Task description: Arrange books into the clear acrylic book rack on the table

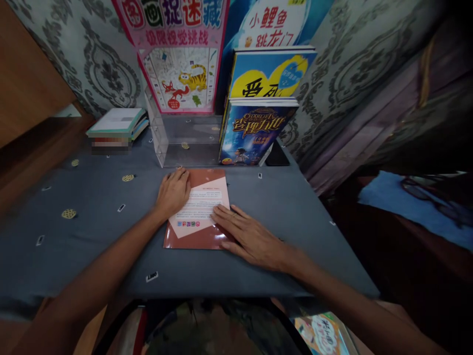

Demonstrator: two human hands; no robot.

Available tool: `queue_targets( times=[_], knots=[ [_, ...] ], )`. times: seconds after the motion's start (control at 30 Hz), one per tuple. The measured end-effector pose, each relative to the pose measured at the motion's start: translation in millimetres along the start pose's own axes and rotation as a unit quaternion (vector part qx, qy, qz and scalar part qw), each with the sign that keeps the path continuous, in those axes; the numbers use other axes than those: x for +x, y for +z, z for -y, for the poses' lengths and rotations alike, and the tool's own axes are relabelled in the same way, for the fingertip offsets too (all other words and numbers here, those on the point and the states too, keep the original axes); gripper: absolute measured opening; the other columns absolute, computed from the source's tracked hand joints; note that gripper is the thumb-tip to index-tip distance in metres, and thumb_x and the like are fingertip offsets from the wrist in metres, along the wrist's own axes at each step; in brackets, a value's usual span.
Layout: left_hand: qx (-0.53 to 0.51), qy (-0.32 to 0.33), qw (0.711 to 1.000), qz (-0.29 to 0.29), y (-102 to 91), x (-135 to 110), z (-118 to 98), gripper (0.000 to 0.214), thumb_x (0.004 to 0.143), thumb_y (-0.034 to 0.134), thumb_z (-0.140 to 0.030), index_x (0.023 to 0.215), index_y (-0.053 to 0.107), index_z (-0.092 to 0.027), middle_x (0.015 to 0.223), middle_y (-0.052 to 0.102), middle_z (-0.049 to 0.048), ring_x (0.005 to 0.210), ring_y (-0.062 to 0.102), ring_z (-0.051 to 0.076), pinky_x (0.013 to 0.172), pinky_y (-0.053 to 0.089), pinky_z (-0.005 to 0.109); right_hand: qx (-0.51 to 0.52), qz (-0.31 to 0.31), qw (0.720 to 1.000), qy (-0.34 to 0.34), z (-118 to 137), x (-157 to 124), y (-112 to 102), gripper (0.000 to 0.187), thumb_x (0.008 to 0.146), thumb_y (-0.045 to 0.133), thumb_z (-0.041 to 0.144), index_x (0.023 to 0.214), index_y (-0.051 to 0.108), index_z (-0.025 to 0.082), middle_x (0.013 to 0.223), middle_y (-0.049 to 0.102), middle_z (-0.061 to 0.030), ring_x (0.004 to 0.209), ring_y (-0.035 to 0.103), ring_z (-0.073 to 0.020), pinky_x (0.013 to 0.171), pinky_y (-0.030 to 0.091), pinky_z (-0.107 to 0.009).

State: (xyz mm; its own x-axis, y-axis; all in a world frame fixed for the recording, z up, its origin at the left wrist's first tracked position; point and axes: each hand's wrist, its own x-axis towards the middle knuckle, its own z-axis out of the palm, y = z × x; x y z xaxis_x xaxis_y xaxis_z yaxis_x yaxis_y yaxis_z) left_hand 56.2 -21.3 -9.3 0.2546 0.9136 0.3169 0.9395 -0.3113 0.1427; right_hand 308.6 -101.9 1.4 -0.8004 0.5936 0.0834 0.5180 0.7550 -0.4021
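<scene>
Item: books (320, 334), illustrated top cover, below the near edge of the worktop (111, 261), towards its near right corner.
Item: worktop, covered in blue-grey cloth with small printed motifs.
Item: thin book (201, 207), glossy, brown cover with a pale slanted text panel; lying flat near the middle of the near edge, apart from it, printing upside down to the wearer.
Item: right hand (253, 236), laid palm down over the book's right edge; fingers nearly straight and slightly parted, thumb set apart, closed round nothing.
Item: left hand (173, 191), on the book's far left part; fingers together and bent, their undersides hidden, so whether they pinch the cover cannot be told.
Item: blue cloth (406, 207), beyond the worktop's right edge; a dark thing on it, perhaps spectacles, though that side is dim and blurred.
Item: clear rack (160, 140), tiered, just beyond the book, towards the far edge.
Item: blue book (254, 133), front right of the rack; behind it, a yellow-and-blue book (271, 74).
Item: dark flat object (278, 155), beside the rack, near the worktop's right edge.
Item: book stack (115, 122), towards the far left corner.
Item: pink book (181, 74), upright in the rack, left side.
Item: patterned drape (107, 64), behind all.
</scene>
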Motion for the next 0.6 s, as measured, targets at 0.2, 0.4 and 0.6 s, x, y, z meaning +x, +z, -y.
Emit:
queue_targets(
  times=[0.2,0.4,0.6],
  knots=[
    [0.002,-0.009,1.000,0.004,1.0,0,-1,0.042,0.096,0.036,-0.020,0.132,0.057,-0.010,0.141,0.057,0.0168,0.134,0.050,0.029,0.112,0.036,0.048,0.014,0.030,0.999,-0.018,28,-25,2,0.065,0.101,0.045,0.044,0.158,0.022,0.022,0.160,0.034,-0.0057,0.150,0.027,-0.0199,0.126,0.019,-0.047],
    [0.007,-0.004,1.000,0.000,0.9,-1,-1,0.043,0.096,0.036,-0.019,0.132,0.057,-0.007,0.141,0.057,0.0178,0.133,0.051,0.030,0.111,0.037,0.047,0.013,0.029,0.998,-0.045,74,3,18,0.066,0.099,0.047,0.050,0.154,0.033,0.016,0.157,0.039,-0.0114,0.150,0.028,-0.0217,0.127,0.012,-0.046],
    [0.001,0.003,1.000,-0.015,2.3,-1,2,0.042,0.097,0.037,-0.021,0.131,0.058,-0.011,0.140,0.059,0.0156,0.131,0.052,0.027,0.111,0.038,0.045,0.007,0.022,0.995,-0.096,98,37,38,0.066,0.099,0.049,0.049,0.150,0.037,0.008,0.157,0.036,-0.0187,0.150,0.026,-0.0261,0.124,0.017,-0.051]
  ],
)
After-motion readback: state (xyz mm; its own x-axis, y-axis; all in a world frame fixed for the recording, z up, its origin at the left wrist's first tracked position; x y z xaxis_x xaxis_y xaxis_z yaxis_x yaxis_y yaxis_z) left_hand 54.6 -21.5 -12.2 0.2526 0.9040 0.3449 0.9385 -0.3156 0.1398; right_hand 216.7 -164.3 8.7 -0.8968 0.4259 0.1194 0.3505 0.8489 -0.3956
